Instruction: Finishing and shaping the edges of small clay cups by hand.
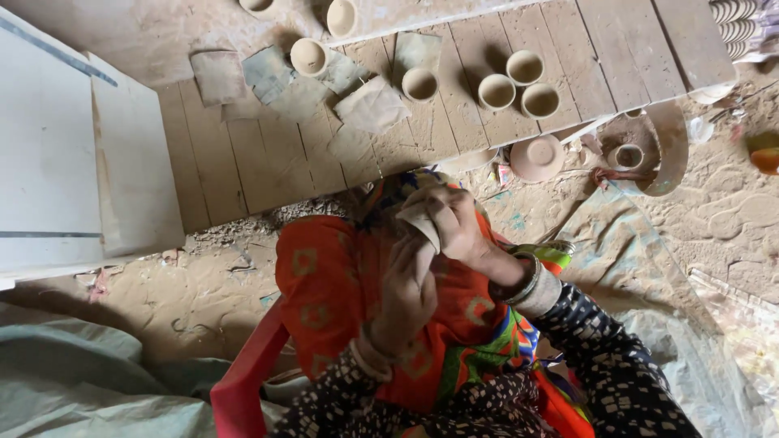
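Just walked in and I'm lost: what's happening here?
A seated person holds a small unfired clay cup over their lap, right hand gripping its top, left hand below it. On the wooden boards in front stand more clay cups among grey cloth pieces.

I see no labels, signs or screens anywhere around me. The nearest things to packaging are a few small crumpled wrapper scraps (505, 173) in bright colours, lying on the sandy floor (730, 211) just past the near edge of the wooden planks; what they once wrapped I cannot tell.
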